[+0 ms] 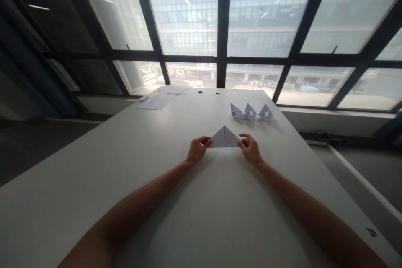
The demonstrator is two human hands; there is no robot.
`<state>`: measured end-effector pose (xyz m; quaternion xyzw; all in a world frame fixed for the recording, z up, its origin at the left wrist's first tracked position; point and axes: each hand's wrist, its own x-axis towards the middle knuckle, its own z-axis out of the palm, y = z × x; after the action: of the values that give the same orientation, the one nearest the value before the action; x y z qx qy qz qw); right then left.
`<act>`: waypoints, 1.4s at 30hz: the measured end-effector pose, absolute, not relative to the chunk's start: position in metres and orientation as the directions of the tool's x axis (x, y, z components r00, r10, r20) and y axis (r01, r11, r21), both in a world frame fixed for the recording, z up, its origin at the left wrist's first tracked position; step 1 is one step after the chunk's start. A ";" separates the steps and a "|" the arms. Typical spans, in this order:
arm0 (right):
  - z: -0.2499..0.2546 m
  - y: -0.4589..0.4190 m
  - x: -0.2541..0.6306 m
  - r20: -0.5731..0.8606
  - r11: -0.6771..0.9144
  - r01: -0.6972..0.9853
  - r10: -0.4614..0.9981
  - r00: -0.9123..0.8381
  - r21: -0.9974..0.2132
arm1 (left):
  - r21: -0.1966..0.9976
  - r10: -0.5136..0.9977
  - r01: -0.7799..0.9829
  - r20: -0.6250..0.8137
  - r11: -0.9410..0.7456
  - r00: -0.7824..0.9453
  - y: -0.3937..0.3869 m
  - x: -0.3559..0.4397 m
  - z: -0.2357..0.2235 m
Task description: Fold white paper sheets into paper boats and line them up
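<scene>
A white sheet of paper folded into a triangle point(224, 138) is held between my two hands, its point facing away from me and a dark seam running down its middle. My left hand point(198, 149) pinches the left corner. The right corner is gripped by my right hand point(249, 148), with its index finger raised off the paper. Beyond my right hand, three folded paper boats point(250, 112) stand in a row on the white table.
Loose white sheets point(157, 101) lie at the far left of the white table point(94, 167), beside a small white object point(143, 99). Two dark round spots point(200, 92) mark the far edge. Large windows rise behind, and a dark mark point(371, 232) shows at lower right.
</scene>
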<state>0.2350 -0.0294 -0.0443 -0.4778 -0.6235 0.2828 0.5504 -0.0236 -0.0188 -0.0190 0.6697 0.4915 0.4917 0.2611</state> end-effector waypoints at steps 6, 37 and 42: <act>-0.045 -0.031 0.233 0.396 0.356 0.368 0.917 0.037 -0.859 | 0.805 0.905 0.440 0.422 -0.399 0.048 -0.017 -0.025 -0.022; -0.047 -0.031 0.238 0.439 0.266 0.795 0.899 0.000 -0.546 | 0.331 0.853 0.796 0.327 -0.506 0.406 -0.029 -0.023 -0.022; -0.045 -0.032 0.236 0.458 0.340 0.601 0.888 0.048 -0.723 | 0.309 0.843 0.801 0.359 -0.513 0.401 -0.029 -0.021 -0.026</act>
<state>0.2361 -0.0321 -0.0448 -0.5534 -0.6725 0.1534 0.4668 -0.0213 -0.0286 -0.0258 0.8360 0.4914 0.2403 0.0437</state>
